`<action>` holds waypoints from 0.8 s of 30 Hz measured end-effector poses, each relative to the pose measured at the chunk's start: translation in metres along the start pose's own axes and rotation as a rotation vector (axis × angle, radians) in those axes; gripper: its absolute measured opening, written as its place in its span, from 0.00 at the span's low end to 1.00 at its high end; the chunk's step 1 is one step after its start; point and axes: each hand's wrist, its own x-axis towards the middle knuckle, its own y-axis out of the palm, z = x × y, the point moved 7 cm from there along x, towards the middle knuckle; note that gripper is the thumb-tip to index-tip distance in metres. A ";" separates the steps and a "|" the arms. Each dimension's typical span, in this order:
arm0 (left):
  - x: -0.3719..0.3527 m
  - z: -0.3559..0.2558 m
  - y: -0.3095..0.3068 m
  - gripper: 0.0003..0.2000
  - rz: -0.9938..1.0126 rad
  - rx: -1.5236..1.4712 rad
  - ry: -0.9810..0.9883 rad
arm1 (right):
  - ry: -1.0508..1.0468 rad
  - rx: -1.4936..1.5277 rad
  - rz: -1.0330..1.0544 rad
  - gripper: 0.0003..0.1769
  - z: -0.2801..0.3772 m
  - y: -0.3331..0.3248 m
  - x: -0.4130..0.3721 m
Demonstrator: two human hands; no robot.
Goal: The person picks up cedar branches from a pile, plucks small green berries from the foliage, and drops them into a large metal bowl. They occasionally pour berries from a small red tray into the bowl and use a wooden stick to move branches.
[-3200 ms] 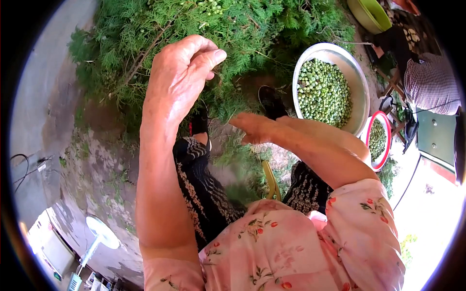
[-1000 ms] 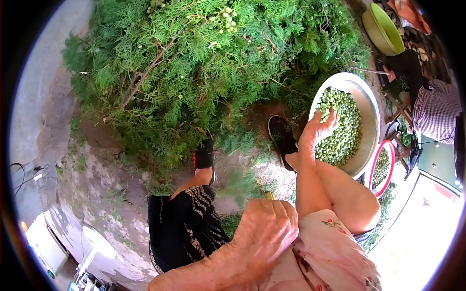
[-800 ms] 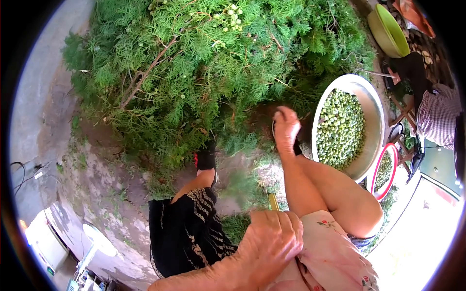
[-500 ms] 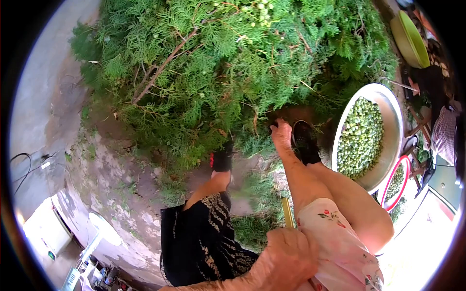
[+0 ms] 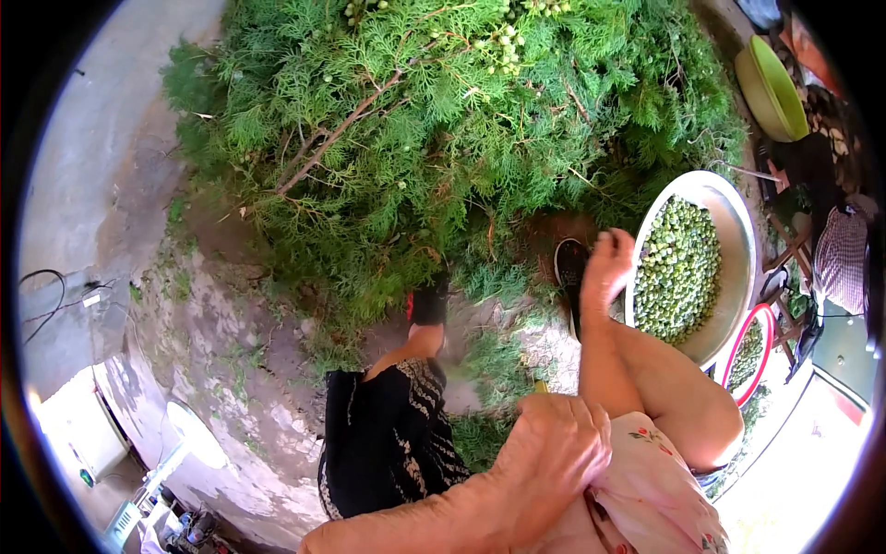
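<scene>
My left hand (image 5: 558, 443) is curled into a fist over my lap, knuckles up. Whatever lies inside it is hidden, though a small yellow piece (image 5: 541, 386) shows just beyond the knuckles. My right hand (image 5: 607, 268) is between a black shoe and the left rim of a big metal basin (image 5: 738, 231), its fingers bent together. I cannot make out anything between them. Small green cones (image 5: 681, 268) fill much of the basin. A large heap of leafy conifer branches (image 5: 415, 157) lies in front of me, with pale green cones (image 5: 503, 51) near its top.
A red-rimmed container (image 5: 768, 355) with more green pieces stands behind the basin. A yellow-green tub (image 5: 773, 88) is at the upper right. Loose sprigs (image 5: 498, 360) lie between my legs. A white fan-like object (image 5: 196, 434) stands at the lower left.
My right hand has moved right, from the edge of the branch heap beside the shoe to near the basin's rim. My left fist stays over my lap; the view has shifted slightly.
</scene>
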 end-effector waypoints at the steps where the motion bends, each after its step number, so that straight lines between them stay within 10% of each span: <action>1: 0.000 -0.001 0.000 0.04 0.003 0.016 0.017 | -0.053 -0.118 -0.101 0.11 0.003 -0.021 0.012; 6: 0.000 -0.004 -0.001 0.05 -0.040 -0.013 0.004 | -0.223 -0.232 -0.187 0.17 0.038 -0.032 0.003; 10: -0.003 0.004 -0.006 0.06 -0.115 -0.029 -0.009 | 0.025 0.700 0.535 0.10 0.071 0.075 -0.089; 11: -0.005 0.007 -0.008 0.07 -0.154 -0.015 -0.011 | -0.467 0.178 0.592 0.10 0.120 0.083 -0.114; 13: -0.009 0.011 -0.008 0.08 -0.162 -0.056 -0.060 | -0.048 0.409 0.898 0.11 0.118 0.129 -0.155; 16: -0.012 0.015 -0.007 0.09 -0.145 -0.056 -0.076 | -0.453 -0.174 0.753 0.11 0.131 0.158 -0.167; 24: -0.018 0.024 -0.003 0.11 -0.073 -0.095 -0.125 | -0.111 -0.095 0.636 0.15 0.076 0.208 -0.165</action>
